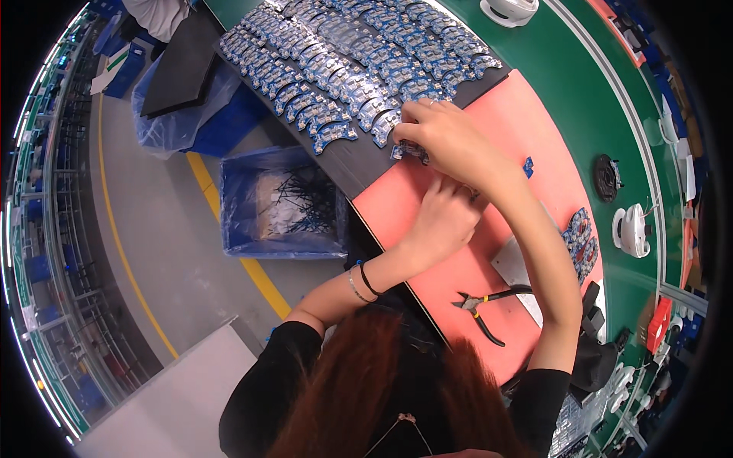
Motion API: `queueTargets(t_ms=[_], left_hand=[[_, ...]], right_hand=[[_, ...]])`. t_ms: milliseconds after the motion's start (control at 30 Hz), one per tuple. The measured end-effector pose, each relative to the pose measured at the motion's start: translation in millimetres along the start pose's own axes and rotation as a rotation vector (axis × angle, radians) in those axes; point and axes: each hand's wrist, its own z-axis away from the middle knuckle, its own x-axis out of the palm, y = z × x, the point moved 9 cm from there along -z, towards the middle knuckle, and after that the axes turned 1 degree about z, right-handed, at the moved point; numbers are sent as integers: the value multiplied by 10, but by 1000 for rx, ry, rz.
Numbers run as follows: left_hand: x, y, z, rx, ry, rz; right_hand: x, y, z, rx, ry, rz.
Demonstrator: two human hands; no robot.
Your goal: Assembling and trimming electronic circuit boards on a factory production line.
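Note:
My right hand (435, 130) is closed around a small curved circuit board (409, 152) at the near end of the board rows. Just below it, my left hand (447, 217) has its fingers bent together over the pink mat (393, 210); whatever they pinch is hidden. Many blue and silver arc-shaped circuit boards (328, 65) lie in rows on a black sheet (347, 172) beyond my hands. Side cutters (469, 304) with black and yellow handles rest on the pink mat, jaws apart. A small blue piece (527, 167) sits right of my right forearm.
Right of my forearm are more blue boards (579, 243), a metal plate (511, 261), a black ring-shaped part (607, 179) and a white device (631, 230). On the left stand a plastic-lined blue bin (284, 249) with dark strips and a black panel (183, 65). Another person's sleeve (158, 17) shows far left.

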Motion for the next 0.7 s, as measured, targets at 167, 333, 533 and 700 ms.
queueTargets(t_ms=[167,333,533,700], left_hand=[[-259,29,60,8,63,332],[-964,-454,386,-189,92,488],[-1262,-1507,793,-660,424,383],[-1355,-1257,590,-423,412,-151]], right_hand=[[-216,75,-47,110,-114,-49],[-118,254,250,129,-226,216],[91,360,567,159,-98,231],[63,375,666,175,-20,157]])
